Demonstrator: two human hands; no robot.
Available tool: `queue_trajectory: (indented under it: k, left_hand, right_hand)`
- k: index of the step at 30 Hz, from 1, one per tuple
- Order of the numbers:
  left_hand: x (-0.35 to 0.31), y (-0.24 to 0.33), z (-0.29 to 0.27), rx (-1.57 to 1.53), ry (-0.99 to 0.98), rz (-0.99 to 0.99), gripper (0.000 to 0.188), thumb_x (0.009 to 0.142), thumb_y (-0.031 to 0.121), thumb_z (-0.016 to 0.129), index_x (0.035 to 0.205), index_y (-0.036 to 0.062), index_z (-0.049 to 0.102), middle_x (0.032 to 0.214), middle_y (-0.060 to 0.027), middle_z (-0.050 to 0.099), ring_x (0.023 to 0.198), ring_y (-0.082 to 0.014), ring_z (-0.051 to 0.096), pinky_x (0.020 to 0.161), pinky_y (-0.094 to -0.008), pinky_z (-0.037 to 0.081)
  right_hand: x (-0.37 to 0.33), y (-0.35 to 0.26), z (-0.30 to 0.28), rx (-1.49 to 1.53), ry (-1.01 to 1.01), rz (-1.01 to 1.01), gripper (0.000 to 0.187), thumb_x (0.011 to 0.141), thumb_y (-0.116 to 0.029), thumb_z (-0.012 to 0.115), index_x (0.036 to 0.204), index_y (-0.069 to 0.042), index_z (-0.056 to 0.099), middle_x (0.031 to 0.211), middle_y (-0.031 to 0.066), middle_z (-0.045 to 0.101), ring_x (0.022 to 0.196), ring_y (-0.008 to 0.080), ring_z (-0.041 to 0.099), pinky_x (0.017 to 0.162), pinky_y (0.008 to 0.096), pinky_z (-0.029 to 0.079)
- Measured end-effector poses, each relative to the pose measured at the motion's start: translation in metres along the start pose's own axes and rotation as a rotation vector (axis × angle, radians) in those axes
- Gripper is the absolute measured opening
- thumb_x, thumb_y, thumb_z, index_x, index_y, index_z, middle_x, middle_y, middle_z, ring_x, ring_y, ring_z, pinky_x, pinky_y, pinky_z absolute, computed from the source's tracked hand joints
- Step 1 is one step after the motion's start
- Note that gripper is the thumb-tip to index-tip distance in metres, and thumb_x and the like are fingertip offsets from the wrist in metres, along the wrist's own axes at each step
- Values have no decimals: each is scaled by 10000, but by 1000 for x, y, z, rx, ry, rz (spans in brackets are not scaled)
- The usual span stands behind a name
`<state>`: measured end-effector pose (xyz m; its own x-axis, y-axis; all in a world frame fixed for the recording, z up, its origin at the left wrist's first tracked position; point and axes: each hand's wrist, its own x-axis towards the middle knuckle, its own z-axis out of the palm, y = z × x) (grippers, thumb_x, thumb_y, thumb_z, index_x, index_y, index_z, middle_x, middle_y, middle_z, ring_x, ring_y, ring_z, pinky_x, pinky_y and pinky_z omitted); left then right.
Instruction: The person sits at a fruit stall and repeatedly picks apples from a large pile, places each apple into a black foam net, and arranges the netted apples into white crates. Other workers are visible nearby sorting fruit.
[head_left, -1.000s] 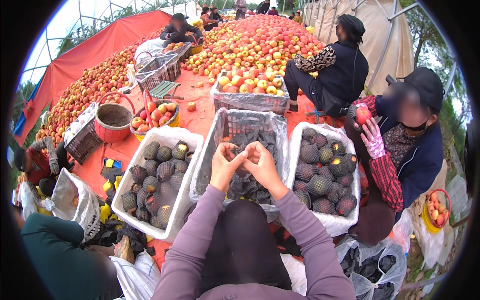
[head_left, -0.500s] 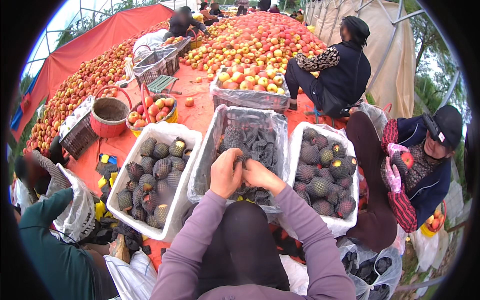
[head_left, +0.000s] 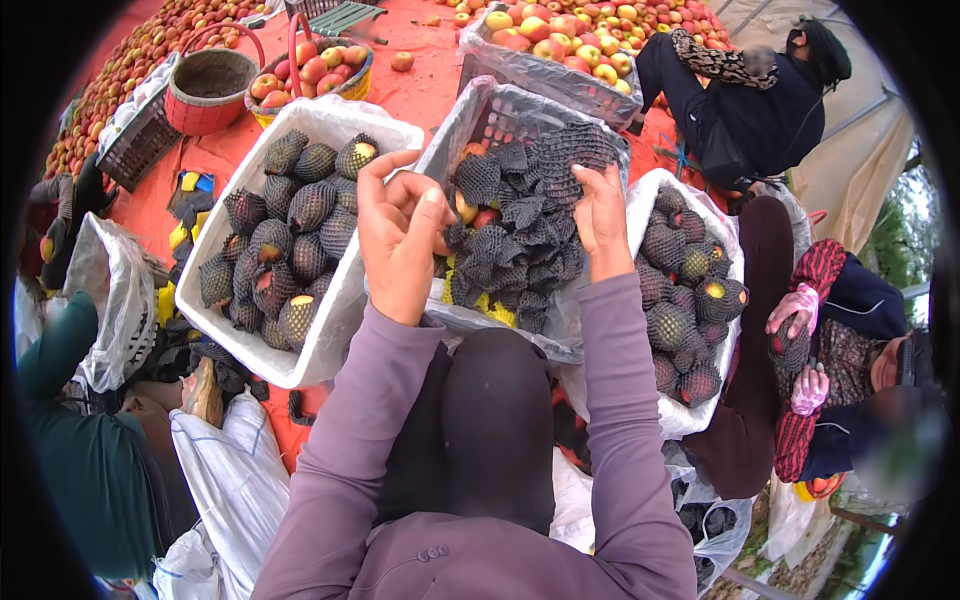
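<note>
My left hand (head_left: 400, 235) is raised over the near edge of the middle crate (head_left: 470, 110), fingers curled around a fruit half hidden in black foam net. My right hand (head_left: 602, 220) rests on the pile of black net sleeves (head_left: 520, 215) in that crate, fingers pinching a sleeve. A few bare apples (head_left: 478, 212) show among the nets. Purple sleeves cover both forearms.
A white crate (head_left: 330, 330) of net-wrapped fruit stands at left, another (head_left: 690, 290) at right. Behind lie a crate of bare apples (head_left: 545, 45), a red basket (head_left: 208, 90) and an apple heap on orange tarp. A seated person (head_left: 850, 350) at right holds netted fruit; another crouches behind.
My hands have parted: the left lifted toward the left crate's edge, the right moved onto the net pile. The view has tilted down and closer to the crates.
</note>
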<state>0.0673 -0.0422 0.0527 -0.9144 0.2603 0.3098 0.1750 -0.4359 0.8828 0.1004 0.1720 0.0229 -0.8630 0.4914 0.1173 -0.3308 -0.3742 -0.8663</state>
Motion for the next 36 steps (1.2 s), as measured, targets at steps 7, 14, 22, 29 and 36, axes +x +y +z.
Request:
queue_trajectory:
  k: [7, 14, 22, 29, 36]
  left_hand:
    - [12, -13, -11, -180, 174, -78, 294, 824, 50, 531, 1088, -13, 419, 682, -30, 481, 601, -96, 447, 576, -215, 371]
    - [28, -22, -22, -155, 151, -205, 251, 813, 56, 528, 1041, -2, 437, 660, -26, 481, 567, -94, 448, 548, -219, 373]
    - [34, -36, -9, -150, 60, -283, 223, 806, 50, 530, 1014, 11, 459, 649, -16, 486, 558, -86, 448, 532, -207, 362]
    - [26, -68, -37, 366, 21, -315, 463, 747, 141, 645, 1164, 47, 467, 1088, -103, 477, 1023, -168, 473, 883, -330, 377]
    - [5, -38, -5, -583, -208, -596, 597, 766, 231, 664, 1253, 78, 355, 1152, -104, 472, 1005, -213, 527, 868, -331, 454]
  right_hand:
    - [-14, 184, 14, -1665, -719, -114, 205, 734, -162, 549, 873, -15, 585, 797, 196, 613, 683, 356, 608, 587, 445, 486]
    - [44, 292, -12, -2249, -500, -573, 390, 846, -105, 389, 1178, 69, 498, 1223, 230, 474, 1193, 329, 389, 1044, 416, 233]
    - [41, 324, -69, -2361, -691, -367, 296, 819, -141, 474, 1063, -24, 595, 1072, 210, 558, 1092, 325, 484, 972, 386, 344]
    - [-12, 86, 40, -1549, -415, 167, 447, 649, -386, 677, 896, -19, 616, 758, 174, 631, 712, 331, 625, 627, 406, 501]
    - [-60, -25, 73, -1178, -417, -225, 445, 644, -355, 744, 795, 34, 589, 659, 151, 597, 595, 285, 598, 576, 356, 469]
